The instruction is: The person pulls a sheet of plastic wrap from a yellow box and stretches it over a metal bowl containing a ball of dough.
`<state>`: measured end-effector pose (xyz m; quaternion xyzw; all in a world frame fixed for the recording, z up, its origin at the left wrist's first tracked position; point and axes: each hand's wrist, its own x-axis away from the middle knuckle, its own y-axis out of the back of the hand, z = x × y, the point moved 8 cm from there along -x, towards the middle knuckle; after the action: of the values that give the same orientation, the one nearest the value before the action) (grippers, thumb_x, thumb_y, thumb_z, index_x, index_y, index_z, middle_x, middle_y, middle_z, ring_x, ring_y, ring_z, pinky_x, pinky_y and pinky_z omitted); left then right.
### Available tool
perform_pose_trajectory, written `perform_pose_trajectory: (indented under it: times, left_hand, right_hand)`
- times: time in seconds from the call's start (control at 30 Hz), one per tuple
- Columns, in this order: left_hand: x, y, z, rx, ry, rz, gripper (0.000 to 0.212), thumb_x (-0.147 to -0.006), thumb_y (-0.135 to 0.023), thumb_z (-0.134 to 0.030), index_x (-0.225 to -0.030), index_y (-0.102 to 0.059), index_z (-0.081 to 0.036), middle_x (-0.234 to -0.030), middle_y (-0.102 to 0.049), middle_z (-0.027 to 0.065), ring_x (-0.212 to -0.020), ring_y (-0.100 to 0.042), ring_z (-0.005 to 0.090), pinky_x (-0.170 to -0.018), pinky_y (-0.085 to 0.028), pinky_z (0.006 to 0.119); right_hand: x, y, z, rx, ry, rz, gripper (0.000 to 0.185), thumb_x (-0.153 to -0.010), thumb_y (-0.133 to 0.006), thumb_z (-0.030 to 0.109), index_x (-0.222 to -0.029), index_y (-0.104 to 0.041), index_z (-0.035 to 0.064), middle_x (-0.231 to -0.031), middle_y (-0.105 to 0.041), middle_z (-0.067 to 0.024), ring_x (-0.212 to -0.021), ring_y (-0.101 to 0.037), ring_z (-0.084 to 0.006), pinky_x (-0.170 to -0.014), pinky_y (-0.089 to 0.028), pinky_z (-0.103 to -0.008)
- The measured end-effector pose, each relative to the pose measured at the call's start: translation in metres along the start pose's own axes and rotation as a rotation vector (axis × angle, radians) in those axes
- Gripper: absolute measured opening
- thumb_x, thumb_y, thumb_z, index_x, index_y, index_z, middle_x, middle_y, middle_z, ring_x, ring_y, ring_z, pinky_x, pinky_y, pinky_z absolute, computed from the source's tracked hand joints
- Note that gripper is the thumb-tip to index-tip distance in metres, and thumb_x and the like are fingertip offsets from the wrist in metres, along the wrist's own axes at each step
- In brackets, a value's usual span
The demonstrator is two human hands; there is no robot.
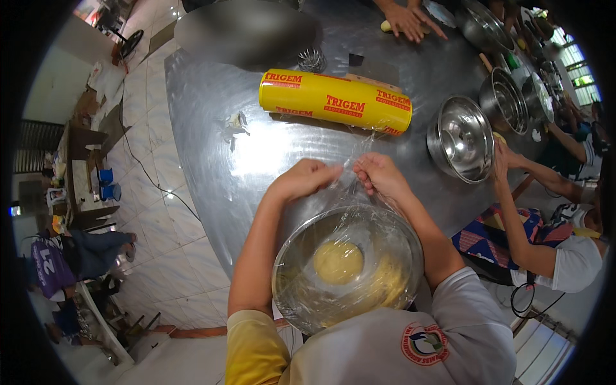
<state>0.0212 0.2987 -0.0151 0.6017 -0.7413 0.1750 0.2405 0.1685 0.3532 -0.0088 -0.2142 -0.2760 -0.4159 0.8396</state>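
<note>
Close to my body stands a large steel mixing bowl (288,288), its mouth covered by clear cling film (342,216). Under the film a round ball of yellow dough (338,262) is visible. Beyond the bowl's far rim, my left hand (308,177) and my right hand (380,175) pinch a gathered strand of the film, a short gap apart. From the right hand, film runs up toward a yellow Trigem cling film roll (335,102) lying across the table.
The steel table (207,144) carries a whisk (312,59) and a large blurred round object (245,31). Nested steel bowls (461,139) stand at right, beside a co-worker's hands (503,156). Another person's hands (406,21) press dough at the far side.
</note>
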Motion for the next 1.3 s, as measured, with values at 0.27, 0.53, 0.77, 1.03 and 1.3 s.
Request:
perform_pose_trajectory:
  times: [0.27,0.53,0.77,1.03,1.3]
  left_hand:
    - [0.029,-0.012,-0.029,0.279,-0.042,-0.116,0.010,-0.090,-0.057,-0.013,-0.090,-0.063,-0.005,-0.068,-0.060,0.0016,-0.054,-0.051,0.0052,-0.047,-0.041,0.020]
    - [0.032,0.042,-0.017,-0.161,-0.212,-0.710,0.029,-0.092,-0.052,-0.019,-0.081,-0.066,0.004,-0.056,-0.057,0.0105,-0.050,-0.052,0.0167,-0.053,-0.044,0.033]
    - [0.033,0.034,0.027,-0.388,0.107,-0.581,0.034,-0.088,-0.058,-0.026,-0.080,-0.066,0.006,-0.076,-0.063,0.0281,-0.075,-0.063,0.0429,-0.072,-0.049,0.045]
    - [0.049,0.008,0.075,-0.353,0.200,-0.420,0.037,-0.085,-0.063,-0.031,-0.079,-0.067,0.005,-0.075,-0.062,0.0287,-0.074,-0.064,0.0413,-0.072,-0.049,0.044]
    - [0.067,-0.002,0.117,-0.139,0.129,-0.436,0.032,-0.076,-0.068,-0.024,-0.063,-0.058,0.003,-0.052,-0.054,0.0106,-0.050,-0.049,0.0153,-0.048,-0.041,0.033]
  right_hand:
    - [0.017,0.017,0.048,0.349,0.717,-0.483,0.014,-0.092,-0.050,0.007,-0.083,-0.059,0.0011,-0.065,-0.053,-0.0015,-0.057,-0.044,-0.0063,-0.054,-0.038,-0.0232]
    - [0.022,0.020,0.056,0.536,0.700,-0.559,0.009,-0.089,-0.050,0.005,-0.084,-0.056,0.0006,-0.073,-0.061,-0.0140,-0.066,-0.060,-0.0196,-0.063,-0.046,-0.0317]
    - [-0.001,0.025,0.015,0.838,0.393,-0.389,0.022,-0.087,-0.052,0.016,-0.083,-0.060,-0.0041,-0.081,-0.060,-0.0292,-0.079,-0.059,-0.0469,-0.070,-0.046,-0.0488]
    - [0.001,0.044,-0.046,0.834,0.134,-0.226,0.026,-0.084,-0.054,0.019,-0.082,-0.064,-0.0048,-0.083,-0.061,-0.0284,-0.078,-0.062,-0.0419,-0.070,-0.048,-0.0449]
    - [0.011,0.065,-0.116,0.522,-0.132,-0.039,0.028,-0.080,-0.065,0.024,-0.076,-0.065,-0.0034,-0.066,-0.062,-0.0132,-0.062,-0.058,-0.0167,-0.058,-0.046,-0.0337]
